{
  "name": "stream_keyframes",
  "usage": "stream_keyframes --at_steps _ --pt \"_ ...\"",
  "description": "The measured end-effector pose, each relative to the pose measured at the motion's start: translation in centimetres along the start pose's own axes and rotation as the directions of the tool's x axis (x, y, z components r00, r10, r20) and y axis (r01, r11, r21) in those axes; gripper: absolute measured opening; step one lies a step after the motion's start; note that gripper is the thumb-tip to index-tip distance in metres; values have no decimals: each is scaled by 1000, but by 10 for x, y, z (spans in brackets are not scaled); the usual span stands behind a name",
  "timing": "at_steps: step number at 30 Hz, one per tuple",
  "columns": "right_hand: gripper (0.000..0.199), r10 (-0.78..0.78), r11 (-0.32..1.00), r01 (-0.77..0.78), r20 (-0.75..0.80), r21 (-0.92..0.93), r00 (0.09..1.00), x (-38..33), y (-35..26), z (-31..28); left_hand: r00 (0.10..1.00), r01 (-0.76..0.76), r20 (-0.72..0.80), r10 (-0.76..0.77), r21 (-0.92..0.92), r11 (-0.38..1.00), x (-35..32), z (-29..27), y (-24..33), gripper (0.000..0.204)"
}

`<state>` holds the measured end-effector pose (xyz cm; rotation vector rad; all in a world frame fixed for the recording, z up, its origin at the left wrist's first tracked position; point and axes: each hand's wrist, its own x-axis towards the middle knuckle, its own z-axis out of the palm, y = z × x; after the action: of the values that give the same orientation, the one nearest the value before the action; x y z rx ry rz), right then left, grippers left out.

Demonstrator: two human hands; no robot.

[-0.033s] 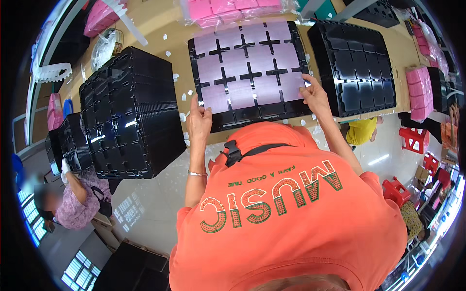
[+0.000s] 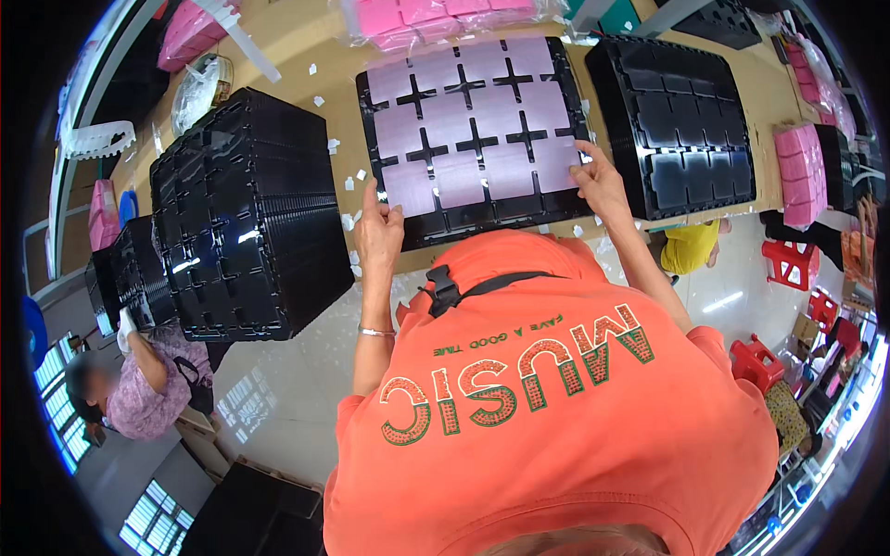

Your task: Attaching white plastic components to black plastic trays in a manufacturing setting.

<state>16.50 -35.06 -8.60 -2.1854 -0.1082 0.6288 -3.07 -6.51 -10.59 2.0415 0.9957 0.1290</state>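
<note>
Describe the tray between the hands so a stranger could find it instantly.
On the tan table, look between the left stack and right stack. The tray lies there, the left hand at its left side, the right hand at its right. Lilac panels over most of its top set it apart from the black stacks.

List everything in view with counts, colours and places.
Tray: one, black, table centre
Panels: several, lilac, in tray
Stacks: several, black, both sides of tray
Packs: several, pink, top and sides
Scraps: many, white, on table
Table: one, brown, under tray
Bag: one, clear, upper left
Stools: at least three, red, right
Co-worker: one, purple top, lower left
Shirt: one, orange, lower centre
Left fingers: one set, bare, tray's left edge
Right fingers: one set, bare, tray's right edge
</note>
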Motion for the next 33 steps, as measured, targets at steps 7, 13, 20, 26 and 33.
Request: stream_keyframes --at_steps 7,13,20,26,33 --pt "46 -91 964 63 -100 -257 991 -9 16 5 1000 2 17 -3 86 996 -13 1 -6 57" --pt "46 -78 950 43 -102 -308 992 -17 10 6 996 -84 -12 87 171 982 -16 1 0 57" --pt "46 -200 888 116 -147 -446 969 -14 17 9 990 -140 19 139 233 962 -15 3 4 53" --pt "47 -217 880 145 -112 -453 970 -13 16 10 988 -154 23 153 266 952 -21 -3 7 54" --pt "47 -116 900 88 -41 -427 992 -17 8 1 993 -109 65 95 253 961 -24 -5 8 56"
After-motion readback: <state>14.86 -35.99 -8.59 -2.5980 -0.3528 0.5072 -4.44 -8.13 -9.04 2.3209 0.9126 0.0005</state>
